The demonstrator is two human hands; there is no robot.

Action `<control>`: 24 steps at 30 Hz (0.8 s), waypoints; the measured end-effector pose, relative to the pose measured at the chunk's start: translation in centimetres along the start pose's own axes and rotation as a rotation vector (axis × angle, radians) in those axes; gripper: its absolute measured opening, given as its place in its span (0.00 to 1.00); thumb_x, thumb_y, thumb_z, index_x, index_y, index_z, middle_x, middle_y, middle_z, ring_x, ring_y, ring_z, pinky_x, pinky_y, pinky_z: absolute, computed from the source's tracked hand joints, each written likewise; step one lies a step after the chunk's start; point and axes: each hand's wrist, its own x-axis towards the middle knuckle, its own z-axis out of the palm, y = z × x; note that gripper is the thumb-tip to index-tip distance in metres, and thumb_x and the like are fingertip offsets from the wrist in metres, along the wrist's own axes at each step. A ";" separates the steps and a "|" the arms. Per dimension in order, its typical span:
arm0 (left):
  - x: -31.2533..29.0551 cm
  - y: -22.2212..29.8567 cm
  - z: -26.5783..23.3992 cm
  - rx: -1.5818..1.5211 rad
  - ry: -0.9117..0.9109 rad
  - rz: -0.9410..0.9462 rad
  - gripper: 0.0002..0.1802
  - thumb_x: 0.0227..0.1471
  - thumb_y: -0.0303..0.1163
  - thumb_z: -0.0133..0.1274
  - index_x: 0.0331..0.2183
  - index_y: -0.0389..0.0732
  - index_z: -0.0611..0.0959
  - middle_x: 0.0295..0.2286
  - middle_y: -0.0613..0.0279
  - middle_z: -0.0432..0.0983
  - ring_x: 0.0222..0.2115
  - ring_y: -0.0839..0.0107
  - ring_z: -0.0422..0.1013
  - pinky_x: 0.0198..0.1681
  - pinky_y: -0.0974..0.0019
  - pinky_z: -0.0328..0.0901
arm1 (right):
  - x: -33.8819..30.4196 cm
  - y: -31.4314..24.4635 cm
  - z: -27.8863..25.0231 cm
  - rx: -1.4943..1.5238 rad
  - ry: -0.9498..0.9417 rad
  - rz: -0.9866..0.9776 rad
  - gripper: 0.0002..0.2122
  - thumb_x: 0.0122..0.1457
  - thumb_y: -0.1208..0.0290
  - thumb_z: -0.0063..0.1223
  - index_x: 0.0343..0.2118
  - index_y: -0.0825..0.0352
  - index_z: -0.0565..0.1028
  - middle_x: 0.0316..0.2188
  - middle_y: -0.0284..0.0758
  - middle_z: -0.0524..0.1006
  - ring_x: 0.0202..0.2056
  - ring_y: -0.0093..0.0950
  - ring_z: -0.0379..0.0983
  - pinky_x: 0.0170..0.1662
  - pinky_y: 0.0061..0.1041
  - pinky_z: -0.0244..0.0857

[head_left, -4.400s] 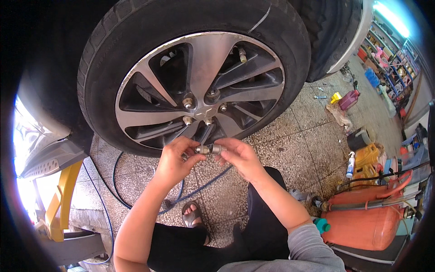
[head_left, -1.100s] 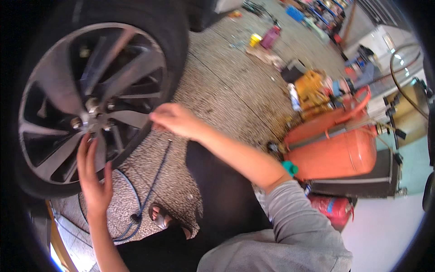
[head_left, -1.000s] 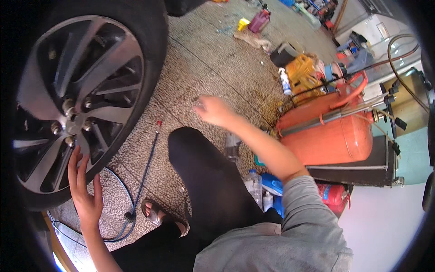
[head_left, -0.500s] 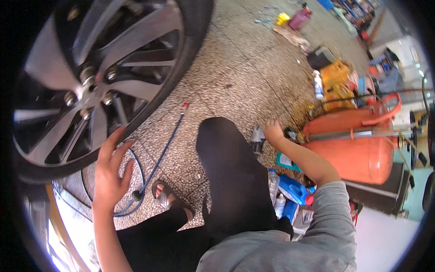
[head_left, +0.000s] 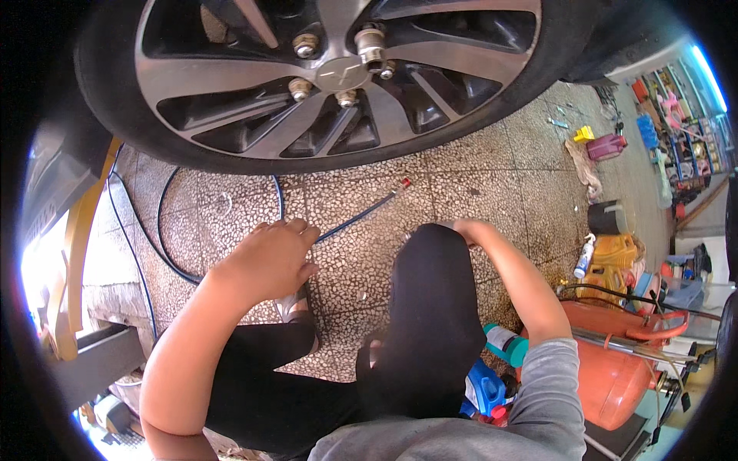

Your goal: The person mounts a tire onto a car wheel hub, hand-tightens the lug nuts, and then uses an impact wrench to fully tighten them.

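My left hand hovers over the floor in front of the wheel, its fingers loosely bent, the thumb apart and nothing held. Below and behind it runs a dark blue hose with a red tip. My right hand is at my raised knee, which covers its fingers, so whatever they hold is hidden. Ahead stands a car wheel with a black tyre and a grey spoked rim. A silver socket sits on one wheel nut, while other lug nuts show bare around the hub.
An orange tank stands at my right, with a teal bottle and a blue jug near my leg. Yellow jugs and a spray bottle are farther off. At left is a yellow post.
My view has swung left, bringing the wheel ahead. My left hand has lowered from beside the tyre. My right hand has moved behind my knee; the grey-black tool near it is out of sight.
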 end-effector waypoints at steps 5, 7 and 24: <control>-0.4 -0.4 0.4 0.023 0.013 -0.042 0.27 0.53 0.37 0.58 0.52 0.33 0.75 0.46 0.46 0.74 0.47 0.48 0.73 0.52 0.50 0.67 | -2.9 -12.5 0.4 -0.642 -0.039 -0.007 0.13 0.55 0.62 0.58 0.34 0.68 0.78 0.19 0.35 0.74 0.17 0.26 0.67 0.22 0.31 0.64; -0.2 -1.2 0.7 -0.041 0.009 -0.030 0.27 0.53 0.37 0.58 0.52 0.34 0.75 0.46 0.46 0.74 0.47 0.48 0.73 0.52 0.50 0.67 | -3.5 -15.5 2.5 -0.646 -0.072 -0.016 0.13 0.56 0.61 0.57 0.38 0.66 0.78 0.19 0.33 0.74 0.17 0.22 0.67 0.20 0.27 0.62; 15.3 -11.5 24.1 -0.228 0.048 -0.636 0.34 0.49 0.32 0.56 0.58 0.36 0.69 0.53 0.45 0.71 0.52 0.51 0.71 0.54 0.53 0.68 | 0.3 -15.4 10.4 -0.560 0.082 -0.334 0.18 0.61 0.59 0.49 0.37 0.71 0.82 0.34 0.48 0.82 0.40 0.39 0.80 0.46 0.38 0.71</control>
